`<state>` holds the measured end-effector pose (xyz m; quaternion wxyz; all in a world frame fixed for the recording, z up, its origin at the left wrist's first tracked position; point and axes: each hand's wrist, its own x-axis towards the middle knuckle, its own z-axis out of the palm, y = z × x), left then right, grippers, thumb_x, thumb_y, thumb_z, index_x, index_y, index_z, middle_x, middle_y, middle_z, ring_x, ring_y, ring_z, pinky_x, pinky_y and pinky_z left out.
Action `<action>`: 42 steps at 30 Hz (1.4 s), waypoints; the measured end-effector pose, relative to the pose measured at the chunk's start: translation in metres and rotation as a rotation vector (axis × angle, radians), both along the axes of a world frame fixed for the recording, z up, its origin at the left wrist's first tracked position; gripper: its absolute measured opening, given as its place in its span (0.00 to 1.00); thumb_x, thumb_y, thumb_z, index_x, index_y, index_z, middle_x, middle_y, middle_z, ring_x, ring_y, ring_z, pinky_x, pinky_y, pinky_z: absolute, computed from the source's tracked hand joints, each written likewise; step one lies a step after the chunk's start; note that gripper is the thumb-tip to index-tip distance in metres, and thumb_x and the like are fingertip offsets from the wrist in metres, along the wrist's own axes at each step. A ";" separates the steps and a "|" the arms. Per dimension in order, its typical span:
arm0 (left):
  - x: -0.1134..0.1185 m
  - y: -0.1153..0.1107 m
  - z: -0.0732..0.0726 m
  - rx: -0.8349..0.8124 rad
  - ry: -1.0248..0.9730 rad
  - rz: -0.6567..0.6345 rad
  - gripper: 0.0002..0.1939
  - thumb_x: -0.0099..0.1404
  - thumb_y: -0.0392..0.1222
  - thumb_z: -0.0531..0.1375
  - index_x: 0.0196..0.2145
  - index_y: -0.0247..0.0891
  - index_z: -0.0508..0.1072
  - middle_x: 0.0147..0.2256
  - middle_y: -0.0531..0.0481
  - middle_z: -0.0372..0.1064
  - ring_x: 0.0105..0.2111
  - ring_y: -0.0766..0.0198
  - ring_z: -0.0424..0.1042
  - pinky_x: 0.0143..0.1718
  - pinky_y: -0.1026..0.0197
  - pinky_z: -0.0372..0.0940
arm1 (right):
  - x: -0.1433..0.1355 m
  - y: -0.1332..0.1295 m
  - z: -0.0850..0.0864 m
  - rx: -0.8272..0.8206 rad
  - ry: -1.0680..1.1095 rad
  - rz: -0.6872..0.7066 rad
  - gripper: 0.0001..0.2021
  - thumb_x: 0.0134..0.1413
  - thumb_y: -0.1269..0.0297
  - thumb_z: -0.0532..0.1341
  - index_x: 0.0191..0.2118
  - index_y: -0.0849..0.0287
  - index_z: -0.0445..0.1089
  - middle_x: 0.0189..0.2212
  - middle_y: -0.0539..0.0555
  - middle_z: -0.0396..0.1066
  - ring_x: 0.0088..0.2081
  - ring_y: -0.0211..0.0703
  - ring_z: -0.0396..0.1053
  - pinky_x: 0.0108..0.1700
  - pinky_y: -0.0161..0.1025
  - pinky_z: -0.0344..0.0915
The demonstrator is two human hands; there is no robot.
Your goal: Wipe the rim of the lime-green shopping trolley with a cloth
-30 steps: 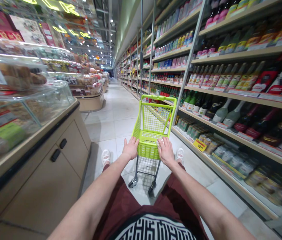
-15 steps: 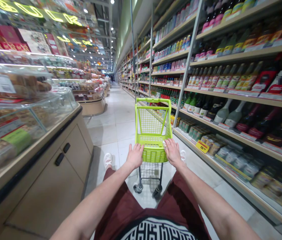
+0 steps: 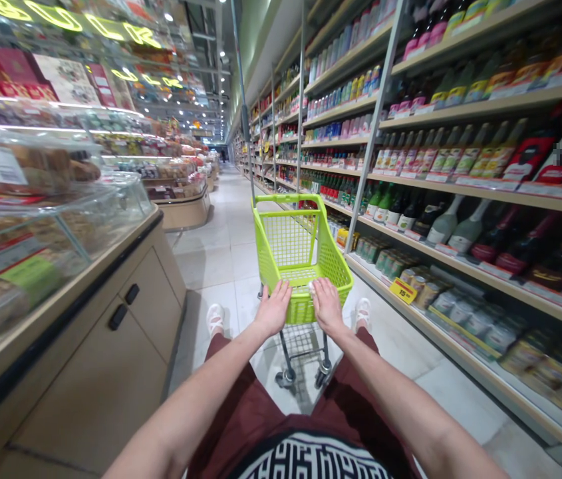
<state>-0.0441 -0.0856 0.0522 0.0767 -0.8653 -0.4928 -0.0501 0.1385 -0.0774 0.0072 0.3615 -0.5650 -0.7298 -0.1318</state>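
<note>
A small lime-green shopping cart with a plastic basket and grey wheeled legs stands between my knees, turned at an angle. My left hand is closed over the left part of the basket's near rim, fingers over the edge. On the same rim, further right, my right hand is closed as well. Something small and white shows at its fingertips, too small to name. A thin grey pole rises from the cart's far left corner. Only the green mesh walls and floor show inside the basket.
Shelves of bottles and cans line the right side, with a yellow price tag. At left is a wooden counter with clear food cases. A tiled aisle runs ahead past a rounded display.
The cart has swung round: its far end and pole moved left, while its right side wall came into view. Both hands stayed on the rim, the right one shifting left.
</note>
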 end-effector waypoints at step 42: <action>0.071 0.038 0.032 -0.057 0.068 -0.186 0.31 0.55 0.34 0.48 0.58 0.35 0.48 0.61 0.43 0.41 0.60 0.56 0.39 0.57 0.38 0.34 | 0.087 -0.003 0.004 0.023 0.120 0.073 0.20 0.51 0.71 0.48 0.51 0.60 0.61 0.49 0.59 0.61 0.52 0.47 0.56 0.53 0.49 0.57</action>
